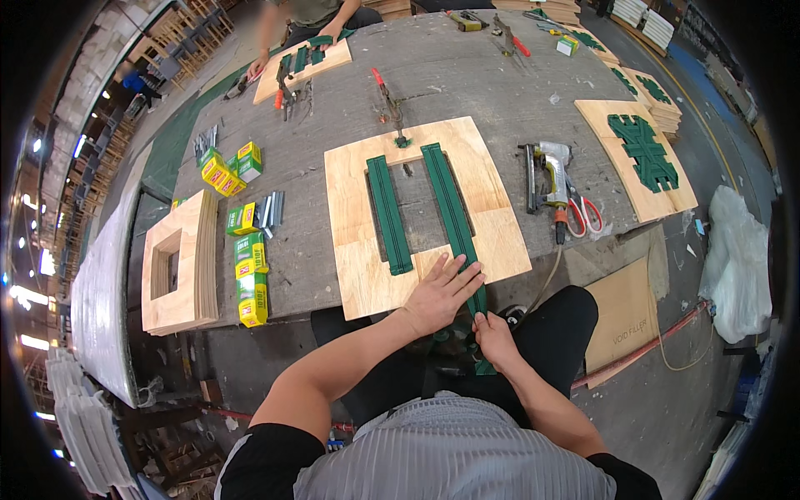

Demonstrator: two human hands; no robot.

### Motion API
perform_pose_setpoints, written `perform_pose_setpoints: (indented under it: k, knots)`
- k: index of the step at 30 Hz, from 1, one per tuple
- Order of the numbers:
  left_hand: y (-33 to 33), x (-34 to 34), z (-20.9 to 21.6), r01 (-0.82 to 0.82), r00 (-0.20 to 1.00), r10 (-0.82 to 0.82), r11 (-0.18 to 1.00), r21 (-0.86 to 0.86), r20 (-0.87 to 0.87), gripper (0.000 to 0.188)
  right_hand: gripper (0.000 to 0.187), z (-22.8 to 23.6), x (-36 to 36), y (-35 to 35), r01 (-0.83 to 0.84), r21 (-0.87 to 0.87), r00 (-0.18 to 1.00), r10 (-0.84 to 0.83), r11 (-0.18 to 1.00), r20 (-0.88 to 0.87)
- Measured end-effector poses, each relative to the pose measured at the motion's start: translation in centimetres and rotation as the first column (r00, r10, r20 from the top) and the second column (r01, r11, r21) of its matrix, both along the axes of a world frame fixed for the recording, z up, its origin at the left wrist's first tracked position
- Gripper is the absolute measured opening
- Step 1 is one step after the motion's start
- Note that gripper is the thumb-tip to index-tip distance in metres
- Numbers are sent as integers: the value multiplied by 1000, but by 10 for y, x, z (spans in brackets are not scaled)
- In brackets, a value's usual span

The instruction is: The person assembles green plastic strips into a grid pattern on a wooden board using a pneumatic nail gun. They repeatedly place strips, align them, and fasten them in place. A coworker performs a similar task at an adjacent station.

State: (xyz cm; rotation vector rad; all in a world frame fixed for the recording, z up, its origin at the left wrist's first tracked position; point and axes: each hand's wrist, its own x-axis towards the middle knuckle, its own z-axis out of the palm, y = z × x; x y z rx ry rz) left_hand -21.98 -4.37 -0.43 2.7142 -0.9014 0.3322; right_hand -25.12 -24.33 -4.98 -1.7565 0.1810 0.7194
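Left hand [442, 293] spread flat over green strap [450, 204] and wooden panel [500, 237] at near edge of counter [296, 187]; right hand [497, 340] pinching strap's tail. I judge strap light, pliable, best gripped there.

Yellow-green boxes [249, 254] stand along the left side of the bench [292, 250], red-handled scissors [586, 215] lie toward its near-right corner, and cardboard [617, 308] rests below that corner.
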Motion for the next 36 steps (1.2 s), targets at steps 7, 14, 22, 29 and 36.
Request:
perform_pose_setpoints:
  k: [7,14,22,29,36]
  knots:
    - [-4,-61,1,52,981,-122,913,-404,-149,51,38,-46,26,5,-142,-178,921,196,974,336]
    - [-34,-26,-63,-615,562,131,727,-307,-817,58,33,-53,51,6,-262,-321,860,371,910,349]
    - [-24,19,-94,-347,848,38,793,-500,-529,42,29,-51,76,4,-481,-435,720,626,761,299]
    - [-26,21,-96,-254,967,224,884,-392,-119,45,27,25,81,-37,-519,-631,619,763,577,188]
    - [-28,18,-93,-252,952,196,937,-243,-233,55,36,117,262,-88,298,-711,810,226,637,541]
